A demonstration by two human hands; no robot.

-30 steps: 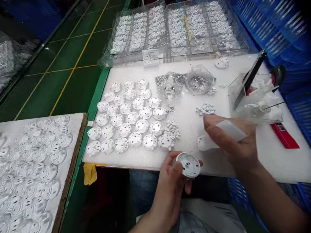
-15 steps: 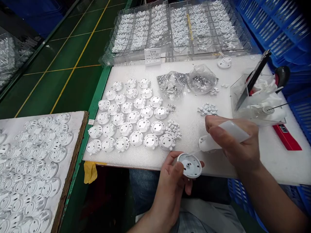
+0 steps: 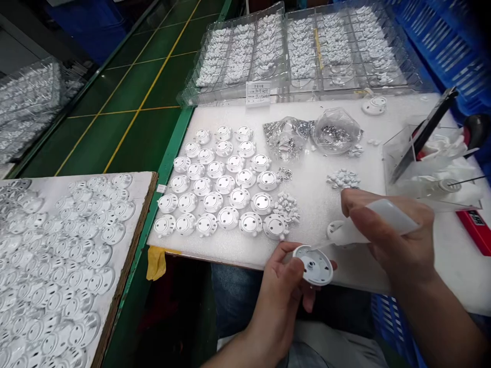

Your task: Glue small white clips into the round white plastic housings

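My left hand is closed on the edge of a round white plastic cover, its hollow inner side facing up and small holes showing in it. In my right hand is a translucent white squeeze bottle, tilted so its thin nozzle reaches the cover's upper left rim. Whether any liquid comes out is too small to tell. Partly behind the bottle lies another white round part on the foam mat. Near my right knuckles sits a pile of small white pieces.
Rows of white round parts fill the mat's left side, beside more small white pieces. Plastic bags of metal bits and clear trays lie behind. A clear tool box stands right; a board of covers is left.
The whole view has shifted, so things on the table appear further right. Both hands keep their hold, and the bottle's nozzle stays at the cover's rim.
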